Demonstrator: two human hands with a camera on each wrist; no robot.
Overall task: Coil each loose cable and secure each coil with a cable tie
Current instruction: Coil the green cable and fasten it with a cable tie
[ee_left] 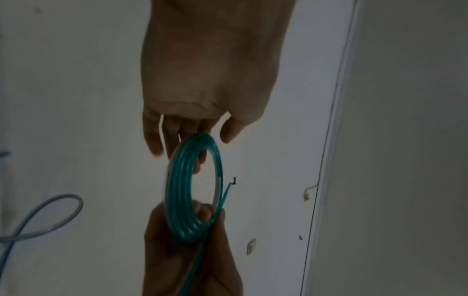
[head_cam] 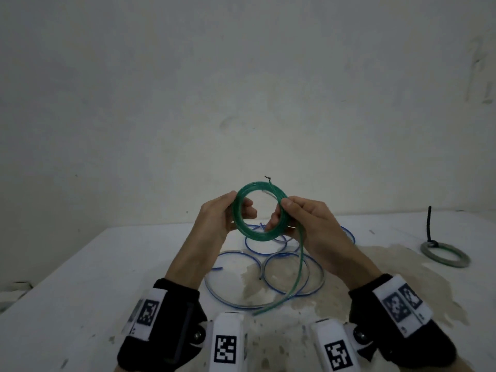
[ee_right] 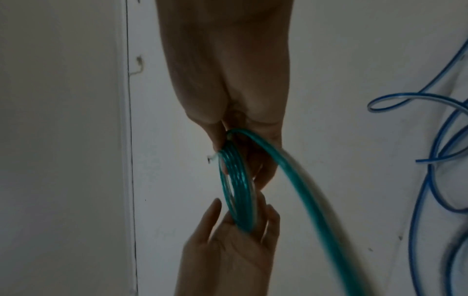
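Note:
A green cable coil (head_cam: 255, 184) (ee_left: 177, 190) (ee_right: 238, 192) is held upright above the table between both hands. My left hand (head_cam: 214, 218) (ee_left: 202, 80) grips its left side, thumb outside and fingers through the ring. On the right side, my right hand (head_cam: 308, 221) (ee_right: 228, 80) pinches the coil. The loose green tail (head_cam: 299, 267) (ee_right: 316, 200) drops from the right hand onto the table. A bare wire end (head_cam: 267, 178) sticks up at the coil's top. A loose blue cable (head_cam: 284, 254) (ee_right: 428, 180) lies in loops under the hands.
A grey coil (head_cam: 456, 263) with a black tie (head_cam: 429, 224) standing up from it lies at the right of the white table (head_cam: 80, 277). A plain wall stands close behind the table. Stains mark the tabletop near the blue loops.

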